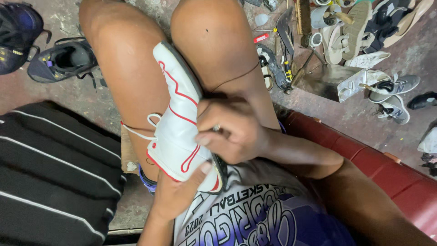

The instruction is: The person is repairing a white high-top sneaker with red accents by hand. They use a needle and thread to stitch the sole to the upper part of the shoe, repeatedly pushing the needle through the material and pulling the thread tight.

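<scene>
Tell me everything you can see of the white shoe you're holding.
The white shoe looks like smooth leather with curved red piping and a dark sole edge. It stands tilted on end, clamped between the knees, white laces hanging loose at its left. The left hand cups it from below; the right hand presses on its sole edge, where a thin dark thread runs off.

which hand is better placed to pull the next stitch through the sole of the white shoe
Right, probably. The right hand already sits on the sole edge of the white shoe, fingers pinched where the dark thread runs. The left hand cups the shoe from below, steadying it between the knees.
</scene>
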